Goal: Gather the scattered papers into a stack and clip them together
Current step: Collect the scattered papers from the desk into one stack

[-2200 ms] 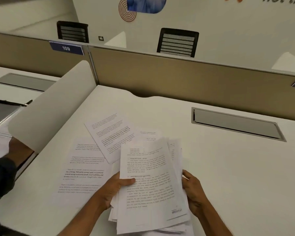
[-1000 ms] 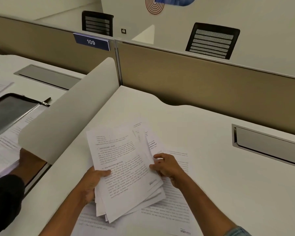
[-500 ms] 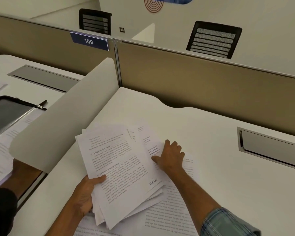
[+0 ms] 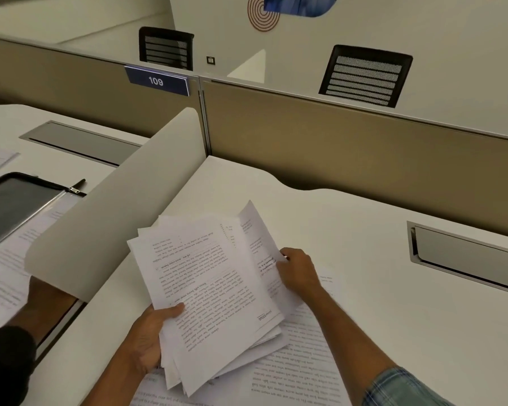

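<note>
I am gripping a loose stack of papers in my left hand. My thumb is lying across the top page and my other fingers are curling underneath, hidden by the sheets. The stack is sitting uneven, its edges fanning out at the near end, and I am holding it tilted over the near middle of the white desk.

My right hand is pinching the right edge of a single printed sheet. Its left part is disappearing under the stack's top pages and its far corner is curling upward. Below both hands, more loose pages are lying flat on the desk, partly covered by the stack and running out of view at the near edge.

To the left, a white curved side divider is standing between my desk and the neighbouring one. Another person's hand is showing there below the divider, near a dark zip pouch and further papers.

Along the far side a beige partition is running across, carrying a blue plate reading 109. A grey cable flap is sitting in the desk to the right, well apart from the stack. Black mesh chair backs are showing beyond the partition.
</note>
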### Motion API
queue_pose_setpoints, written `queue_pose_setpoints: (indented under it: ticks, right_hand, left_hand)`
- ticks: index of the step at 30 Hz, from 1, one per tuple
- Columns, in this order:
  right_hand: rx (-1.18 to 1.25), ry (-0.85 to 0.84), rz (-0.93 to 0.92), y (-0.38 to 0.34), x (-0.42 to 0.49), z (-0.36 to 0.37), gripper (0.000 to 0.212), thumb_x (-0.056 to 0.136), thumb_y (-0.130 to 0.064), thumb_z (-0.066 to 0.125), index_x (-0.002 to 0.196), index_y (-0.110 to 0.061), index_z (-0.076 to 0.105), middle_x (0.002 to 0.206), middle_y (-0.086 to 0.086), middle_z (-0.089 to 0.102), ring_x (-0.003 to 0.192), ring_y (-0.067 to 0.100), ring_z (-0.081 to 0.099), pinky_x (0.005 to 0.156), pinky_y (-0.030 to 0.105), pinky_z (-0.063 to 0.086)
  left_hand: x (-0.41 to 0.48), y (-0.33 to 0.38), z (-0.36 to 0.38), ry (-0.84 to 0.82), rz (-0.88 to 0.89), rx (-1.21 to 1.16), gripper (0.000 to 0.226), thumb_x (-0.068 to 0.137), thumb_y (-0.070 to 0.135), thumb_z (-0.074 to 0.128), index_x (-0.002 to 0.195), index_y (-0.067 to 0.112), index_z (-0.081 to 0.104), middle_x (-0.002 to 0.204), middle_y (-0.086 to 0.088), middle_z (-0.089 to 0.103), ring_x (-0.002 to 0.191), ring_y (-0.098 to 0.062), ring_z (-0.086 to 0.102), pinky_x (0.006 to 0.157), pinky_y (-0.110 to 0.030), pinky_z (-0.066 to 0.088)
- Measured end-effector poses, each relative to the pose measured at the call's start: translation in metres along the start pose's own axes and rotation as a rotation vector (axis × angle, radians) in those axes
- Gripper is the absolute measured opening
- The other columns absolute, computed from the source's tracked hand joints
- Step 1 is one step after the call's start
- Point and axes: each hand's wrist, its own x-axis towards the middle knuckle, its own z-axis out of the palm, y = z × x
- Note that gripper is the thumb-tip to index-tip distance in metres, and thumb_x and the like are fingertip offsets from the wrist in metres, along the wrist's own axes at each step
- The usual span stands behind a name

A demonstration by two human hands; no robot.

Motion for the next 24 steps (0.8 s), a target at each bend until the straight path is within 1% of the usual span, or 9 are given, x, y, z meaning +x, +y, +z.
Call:
queue_pose_setpoints:
  ticks: [2,4,7,10,13,17,20,22,24]
  right_hand:
    - [0.189,-0.045,0.017,0.013,-0.01,-0.022,0.017,0.092,-0.011,0.057,0.087,-0.014,0.073,0.083,0.002,0.076,0.08,0.03,0.074,0.067,0.035,0.055]
    - [0.374,-0.07,0.08,0.028,-0.026,-0.045,0.017,0.094,-0.01,0.062,0.099,-0.013,0.078,0.095,0.008,0.081,0.09,0.034,0.078,0.076,0.04,0.061]
    - [0.59,-0.146,0.154,0.045,-0.058,-0.068,0.021,0.096,-0.009,0.065,0.114,-0.011,0.075,0.104,0.009,0.082,0.097,0.033,0.078,0.091,0.049,0.062]
    - [0.702,-0.177,0.185,0.047,-0.095,-0.072,0.023,0.096,-0.008,0.067,0.118,-0.011,0.074,0.108,0.01,0.081,0.098,0.032,0.078,0.09,0.047,0.063]
    - [0.705,-0.17,0.193,0.041,-0.125,-0.064,0.019,0.091,-0.01,0.074,0.109,-0.009,0.078,0.101,0.013,0.082,0.092,0.033,0.079,0.084,0.046,0.064]
    - [0.776,-0.214,0.234,0.037,-0.154,-0.053,0.015,0.089,-0.008,0.075,0.102,-0.009,0.082,0.097,0.015,0.082,0.093,0.035,0.079,0.069,0.034,0.064]
    - [0.782,-0.273,0.229,0.043,-0.169,-0.051,0.015,0.093,-0.019,0.072,0.102,-0.011,0.081,0.097,0.009,0.082,0.084,0.026,0.078,0.064,0.029,0.059]
    - [0.715,-0.164,0.263,0.058,-0.173,-0.05,0.022,0.097,-0.031,0.067,0.099,-0.012,0.079,0.096,0.005,0.081,0.075,0.02,0.073,0.062,0.029,0.058]
    - [0.441,0.098,0.287,0.079,-0.169,-0.045,0.024,0.096,-0.037,0.067,0.106,-0.016,0.072,0.105,0.006,0.077,0.089,0.022,0.073,0.081,0.04,0.063]
  left_hand:
    - [-0.005,0.0,-0.002,-0.018,-0.015,-0.057,0.044,0.086,-0.004,0.061,0.128,0.008,0.067,0.113,-0.018,0.078,0.088,-0.034,0.078,0.073,-0.049,0.065]
    - [-0.011,-0.003,-0.001,-0.036,-0.029,-0.101,0.043,0.087,-0.001,0.06,0.129,0.006,0.067,0.113,-0.019,0.077,0.088,-0.034,0.078,0.075,-0.049,0.064]
    - [-0.02,-0.014,0.01,-0.063,-0.05,-0.112,0.044,0.088,0.003,0.06,0.132,0.005,0.066,0.12,-0.02,0.075,0.092,-0.035,0.077,0.081,-0.051,0.063]
    - [-0.028,-0.025,0.024,-0.071,-0.043,-0.07,0.044,0.087,0.002,0.062,0.13,0.006,0.069,0.125,-0.02,0.073,0.102,-0.036,0.075,0.091,-0.053,0.059]
    - [-0.036,-0.037,0.033,-0.089,-0.067,-0.021,0.042,0.088,0.0,0.061,0.128,0.006,0.07,0.128,-0.021,0.071,0.121,-0.042,0.065,0.109,-0.057,0.045]
    - [-0.051,-0.049,0.038,-0.081,-0.018,0.034,0.049,0.082,0.0,0.064,0.13,0.009,0.067,0.128,-0.02,0.071,0.123,-0.042,0.064,0.107,-0.057,0.047]
    - [-0.061,-0.056,0.034,-0.052,0.012,0.058,0.049,0.085,-0.001,0.063,0.132,0.01,0.066,0.129,-0.02,0.071,0.123,-0.042,0.064,0.109,-0.058,0.044]
    - [-0.066,-0.059,0.031,-0.037,0.049,0.087,0.042,0.09,-0.002,0.06,0.129,0.013,0.067,0.125,-0.017,0.074,0.115,-0.039,0.069,0.099,-0.056,0.053]
    - [-0.068,-0.06,0.024,0.015,0.101,0.13,0.044,0.093,-0.003,0.06,0.133,0.015,0.065,0.128,-0.015,0.072,0.116,-0.038,0.068,0.099,-0.054,0.053]
